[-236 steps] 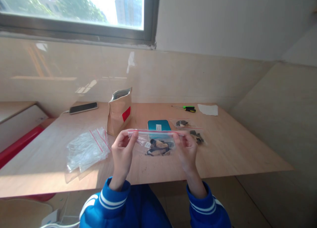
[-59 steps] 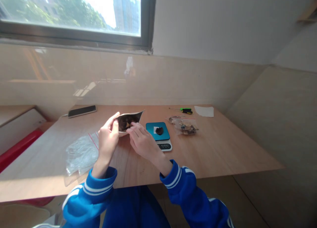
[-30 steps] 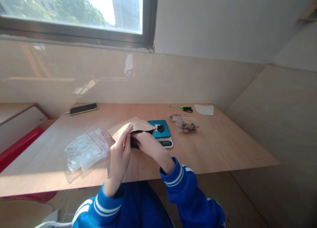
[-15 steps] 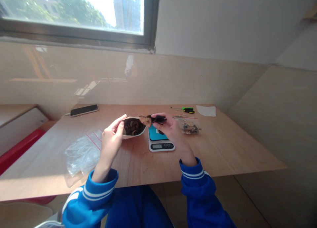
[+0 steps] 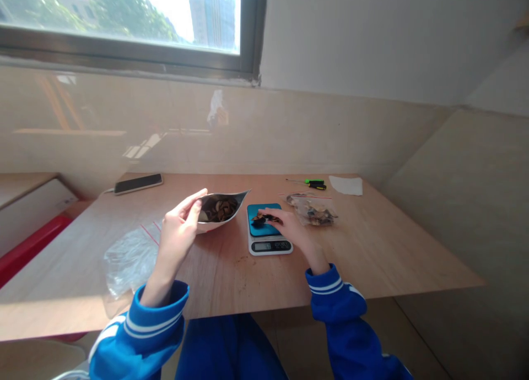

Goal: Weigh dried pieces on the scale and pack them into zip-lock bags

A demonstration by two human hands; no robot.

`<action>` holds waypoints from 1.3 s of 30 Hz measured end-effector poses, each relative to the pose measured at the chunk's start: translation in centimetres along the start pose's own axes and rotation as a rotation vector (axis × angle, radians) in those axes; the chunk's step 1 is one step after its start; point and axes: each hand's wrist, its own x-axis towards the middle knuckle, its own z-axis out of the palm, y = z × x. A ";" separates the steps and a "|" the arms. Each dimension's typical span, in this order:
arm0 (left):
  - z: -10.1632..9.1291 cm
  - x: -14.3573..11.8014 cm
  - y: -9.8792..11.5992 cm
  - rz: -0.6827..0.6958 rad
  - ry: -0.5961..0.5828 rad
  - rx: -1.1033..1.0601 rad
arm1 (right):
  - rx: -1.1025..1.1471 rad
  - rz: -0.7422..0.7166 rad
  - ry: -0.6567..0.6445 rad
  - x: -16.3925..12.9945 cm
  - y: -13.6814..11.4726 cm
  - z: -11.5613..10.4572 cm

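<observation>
My left hand (image 5: pixel 184 217) grips the left edge of an open pouch (image 5: pixel 237 200), tilted so that its mouth faces me. Dried brown slices (image 5: pixel 223 209) lie inside it. My right hand (image 5: pixel 285 223) is low over a white kitchen scale (image 5: pixel 253 249) with a blue top, its fingers closed around some dark dried slices (image 5: pixel 260 220). These slices are at the scale's surface; whether my fingers still bear their weight is hard to tell. The scale's display is too blurred to read.
Clear zip bags (image 5: pixel 132 259) lie at the left. Right of the scale are filled bags of dried pieces (image 5: pixel 318 212). Farther back are a phone (image 5: pixel 138 184), a green-and-black screwdriver (image 5: pixel 314 181) and a white paper (image 5: pixel 346 185). A red stool (image 5: pixel 37 245) stands beside the table.
My right hand has moved from beside the pouch's mouth down to the scale with the dried slices. My left hand and the pouch have shifted slightly left.
</observation>
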 end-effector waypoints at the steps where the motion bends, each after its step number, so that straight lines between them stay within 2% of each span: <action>1: 0.0 0.0 0.0 0.004 0.001 0.007 | -0.007 0.007 0.017 0.2 0.2 -0.4; 6: 0.0 0.0 0.1 -0.007 -0.004 0.021 | -0.079 0.088 0.096 2.7 2.4 -1.1; 9: 0.0 0.0 0.4 -0.022 0.004 0.027 | -0.084 0.120 0.040 3.8 4.0 -0.4; 13: -0.2 0.0 0.5 -0.020 -0.001 0.020 | -0.050 0.125 0.002 3.4 4.9 0.1; 17: -0.2 0.1 0.1 0.000 -0.008 0.000 | 0.046 0.149 0.069 1.9 4.4 -0.9; 20: -0.2 0.1 0.0 0.000 -0.011 0.000 | 0.083 0.166 0.151 -0.2 4.1 -1.5; 25: -0.1 0.1 0.2 -0.007 0.002 0.019 | 0.170 0.189 0.300 -5.7 4.8 -0.1; 28: 0.0 0.1 0.2 -0.016 0.015 0.029 | 0.165 0.200 0.321 -6.4 5.3 0.5; 30: 0.0 0.0 0.1 -0.017 0.021 0.025 | 0.090 0.185 0.277 -4.3 5.5 0.0; 34: 0.2 -0.1 0.0 -0.011 0.039 0.050 | -0.074 0.209 0.128 3.9 6.7 -1.0; 37: 0.2 -0.1 0.0 -0.017 0.044 0.073 | -0.112 0.236 0.037 8.9 8.2 -0.4; 39: 0.1 0.0 0.0 -0.025 0.044 0.081 | -0.127 0.240 -0.008 10.6 9.2 0.4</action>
